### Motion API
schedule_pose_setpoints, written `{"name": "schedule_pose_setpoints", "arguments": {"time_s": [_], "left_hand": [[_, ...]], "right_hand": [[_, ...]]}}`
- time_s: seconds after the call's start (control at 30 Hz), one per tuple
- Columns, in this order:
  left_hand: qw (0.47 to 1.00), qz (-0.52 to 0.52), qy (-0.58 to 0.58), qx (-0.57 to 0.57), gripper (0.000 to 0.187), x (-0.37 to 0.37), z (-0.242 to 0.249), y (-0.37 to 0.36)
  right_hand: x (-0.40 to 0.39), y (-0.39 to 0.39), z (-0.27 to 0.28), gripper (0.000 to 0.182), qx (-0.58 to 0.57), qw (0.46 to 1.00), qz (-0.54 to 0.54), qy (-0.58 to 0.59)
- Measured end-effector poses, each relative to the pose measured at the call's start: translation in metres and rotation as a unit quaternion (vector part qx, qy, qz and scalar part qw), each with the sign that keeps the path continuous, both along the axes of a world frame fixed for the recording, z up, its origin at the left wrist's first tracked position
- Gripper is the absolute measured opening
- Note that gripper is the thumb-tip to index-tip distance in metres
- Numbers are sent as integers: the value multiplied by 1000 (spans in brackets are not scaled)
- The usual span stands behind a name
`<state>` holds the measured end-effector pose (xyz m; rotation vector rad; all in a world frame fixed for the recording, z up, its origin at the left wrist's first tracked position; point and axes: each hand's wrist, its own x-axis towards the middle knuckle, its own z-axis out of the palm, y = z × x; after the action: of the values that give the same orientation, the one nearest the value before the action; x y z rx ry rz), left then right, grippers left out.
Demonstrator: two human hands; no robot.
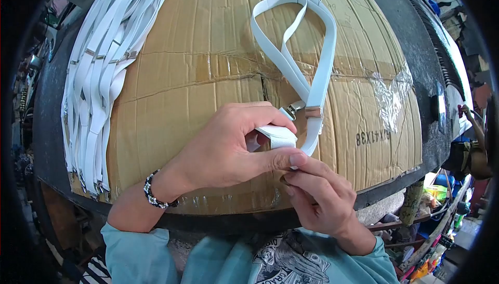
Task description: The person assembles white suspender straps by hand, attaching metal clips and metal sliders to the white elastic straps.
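A pair of white elastic suspenders [323,76] lies looped on the cardboard, its lower part running down into my hands. A metal slider [313,112] sits on the strap, and a silver clip [295,107] shows just beyond my left fingers. My left hand [228,146] is closed around a folded section of the white strap, thumb pressed on it. Close against that thumb, my right hand [322,193] pinches the lower end of the suspenders. A small dull metallic bit shows at the right fingertips; its shape is mostly hidden.
Many more white suspenders [96,81] with metal sliders and clips lie in a long pile at the left. Flattened cardboard [197,34] with clear tape covers the dark table [379,11]. Assorted clutter [442,195] stands beyond the right edge.
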<state>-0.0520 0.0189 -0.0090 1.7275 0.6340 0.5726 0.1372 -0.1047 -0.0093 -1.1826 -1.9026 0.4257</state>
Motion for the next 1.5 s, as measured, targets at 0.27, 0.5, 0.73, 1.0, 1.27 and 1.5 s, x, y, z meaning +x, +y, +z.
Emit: {"name": "schedule_pose_setpoints", "arguments": {"time_s": [0.27, 0.5, 0.73, 1.0, 1.27, 1.5], "left_hand": [[996, -48, -24, 70, 29, 4, 2, -2], [994, -71, -20, 83, 32, 4, -2, -4], [986, -111, -15, 121, 45, 1, -4, -1], [986, -117, -16, 119, 42, 3, -10, -2], [983, -135, -13, 127, 41, 1, -7, -2], [985, -123, -34, 116, 40, 2, -12, -3]], "right_hand": [[43, -5, 16, 24, -80, 983, -74, 144], [38, 24, 32, 29, -61, 997, 0, 40], [23, 39, 29, 26, -4, 999, 43, 17], [29, 35, 30, 27, -24, 996, 52, -63], [29, 41, 35, 28, -11, 999, 44, -17], [22, 40, 31, 30, -18, 997, 68, -36]]}}
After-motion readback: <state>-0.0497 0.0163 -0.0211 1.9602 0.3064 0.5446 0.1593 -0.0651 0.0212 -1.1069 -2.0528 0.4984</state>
